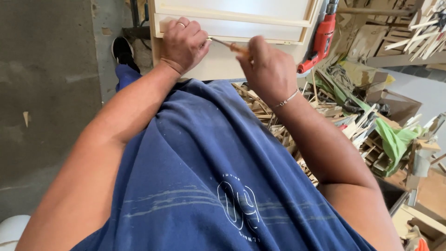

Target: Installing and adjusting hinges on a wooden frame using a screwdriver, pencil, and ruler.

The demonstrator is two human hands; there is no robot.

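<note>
In the head view, at twelve o'clock, the left hand (183,44) presses, fingers curled, on the pale wooden panel (232,21), while the right hand (269,69) is closed round a slim wooden-handled tool (227,45) whose metal tip meets the panel. The tool looks light and stiff, best held at its handle. At two o'clock a red drill (320,39) leans; wood offcuts (288,125) crowd three o'clock.

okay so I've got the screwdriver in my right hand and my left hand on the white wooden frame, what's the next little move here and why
Probably press the screwdriver tip firmly into its spot before turning. Its metal shaft runs from the right hand to the fingers of the left hand, which rests on the white frame. The tip itself is hidden behind that hand, so whether it is properly seated cannot be judged.
</note>
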